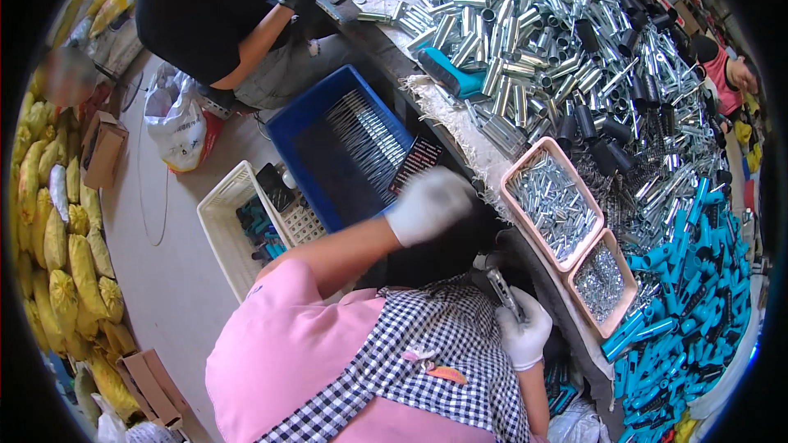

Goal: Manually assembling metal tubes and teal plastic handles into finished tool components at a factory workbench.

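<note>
My left hand [431, 205], in a white glove, is raised beside the right rim of a blue bin [283, 127]. Motion smears its fingers, so whether it holds anything cannot be made out. A dark printed card or box [416, 162] lies just beyond it at the bin's edge. Close to my checked apron, my white-gloved right hand [525, 330] is closed around a slim silver metal piece [502, 291]. That piece points up and away from me; its lower end is hidden in the grip. Long silver rods [369, 143] lie side by side in the blue bin.
On the bench at right, two pink trays hold small metal pins [550, 209] and tiny silver parts [599, 285]. Heaped beyond are metal tubes [525, 57] and teal pieces [689, 303]. A cream crate [215, 217] stands left; a co-worker [193, 16] sits at upper left.
</note>
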Available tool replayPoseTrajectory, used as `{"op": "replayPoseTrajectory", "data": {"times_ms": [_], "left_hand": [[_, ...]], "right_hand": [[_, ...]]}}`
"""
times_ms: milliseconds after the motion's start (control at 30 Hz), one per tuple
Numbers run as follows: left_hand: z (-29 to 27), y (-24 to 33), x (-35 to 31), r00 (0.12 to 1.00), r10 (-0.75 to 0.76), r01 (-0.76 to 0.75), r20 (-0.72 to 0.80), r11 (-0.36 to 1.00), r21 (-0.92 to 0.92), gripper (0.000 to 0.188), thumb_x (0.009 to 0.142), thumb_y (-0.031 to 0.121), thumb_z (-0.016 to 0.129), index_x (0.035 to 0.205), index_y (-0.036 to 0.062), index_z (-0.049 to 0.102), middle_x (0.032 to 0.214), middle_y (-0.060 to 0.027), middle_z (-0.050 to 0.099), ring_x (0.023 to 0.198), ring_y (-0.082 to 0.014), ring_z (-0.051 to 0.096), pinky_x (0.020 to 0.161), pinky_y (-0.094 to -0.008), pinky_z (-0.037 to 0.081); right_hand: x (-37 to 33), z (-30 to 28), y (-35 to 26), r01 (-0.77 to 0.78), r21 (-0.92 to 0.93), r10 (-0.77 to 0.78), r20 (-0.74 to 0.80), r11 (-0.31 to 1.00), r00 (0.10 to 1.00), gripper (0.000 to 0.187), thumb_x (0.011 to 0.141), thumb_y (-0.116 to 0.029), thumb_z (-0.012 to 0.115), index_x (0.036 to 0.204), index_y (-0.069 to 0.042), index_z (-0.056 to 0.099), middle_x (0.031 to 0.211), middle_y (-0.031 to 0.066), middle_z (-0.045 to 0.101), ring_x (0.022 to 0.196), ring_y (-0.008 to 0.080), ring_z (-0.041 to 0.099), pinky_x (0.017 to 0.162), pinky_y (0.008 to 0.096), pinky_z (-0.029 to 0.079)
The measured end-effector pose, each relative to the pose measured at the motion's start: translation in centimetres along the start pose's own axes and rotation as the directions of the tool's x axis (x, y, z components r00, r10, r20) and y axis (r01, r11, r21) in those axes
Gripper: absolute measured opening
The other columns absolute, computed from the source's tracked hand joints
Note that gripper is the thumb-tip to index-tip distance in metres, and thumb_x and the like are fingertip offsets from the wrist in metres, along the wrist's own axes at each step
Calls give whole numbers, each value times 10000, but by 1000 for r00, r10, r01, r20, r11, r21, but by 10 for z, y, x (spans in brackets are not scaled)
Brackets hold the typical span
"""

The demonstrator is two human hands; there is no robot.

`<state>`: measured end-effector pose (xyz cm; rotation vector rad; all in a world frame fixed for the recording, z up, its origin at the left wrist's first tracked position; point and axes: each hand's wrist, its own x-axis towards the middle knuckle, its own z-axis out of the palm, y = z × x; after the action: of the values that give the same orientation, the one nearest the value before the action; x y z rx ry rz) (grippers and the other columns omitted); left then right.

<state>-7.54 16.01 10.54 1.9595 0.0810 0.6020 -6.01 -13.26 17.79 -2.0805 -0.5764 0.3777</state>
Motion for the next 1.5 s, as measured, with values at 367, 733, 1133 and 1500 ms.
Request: {"op": "replayPoseTrajectory", "data": {"times_ms": [367, 733, 1133, 1500], "left_hand": [[-63, -272, 5, 655, -728, 648, -202, 402, 647, 294, 820, 231, 652, 1040, 38, 682, 1054, -231, 678, 1018, -394, 643, 885, -465, 503], [-45, -307, 42, 536, -844, 460, -6, 285, 841, 310, 824, 132, 618, 1093, -5, 689, 1179, -256, 638, 1109, -376, 629, 909, -431, 521], [-97, -100, 16, 802, -531, 590, 274, 774, -228, 133, 767, -19, 671, 881, -5, 605, 824, -101, 593, 730, -213, 658, 634, -367, 559], [73, 92, 6, 713, -636, 683, 295, 533, -500, 136, 901, 47, 571, 1016, 6, 510, 785, -80, 579, 622, -166, 615, 566, -295, 557]], "right_hand": [[1, -9, -8, -303, 48, 305, -42, 952, 952, 292, 723, -37, 690, 996, 66, 673, 828, 88, 680, 731, 136, 607, 732, 273, 494], [-12, -12, -6, -329, 198, 366, -191, 923, 911, 292, 731, -29, 690, 1005, 64, 658, 757, 53, 635, 673, 112, 579, 661, 270, 494], [-26, -10, 16, -61, -184, 17, -233, 981, 972, 309, 729, -208, 772, 956, -10, 705, 880, 162, 703, 781, 316, 695, 704, 356, 548], [-69, -29, 38, -57, -142, 3, -353, 988, 936, 296, 720, -180, 787, 945, -6, 704, 889, 163, 711, 755, 296, 707, 669, 338, 564]]}}
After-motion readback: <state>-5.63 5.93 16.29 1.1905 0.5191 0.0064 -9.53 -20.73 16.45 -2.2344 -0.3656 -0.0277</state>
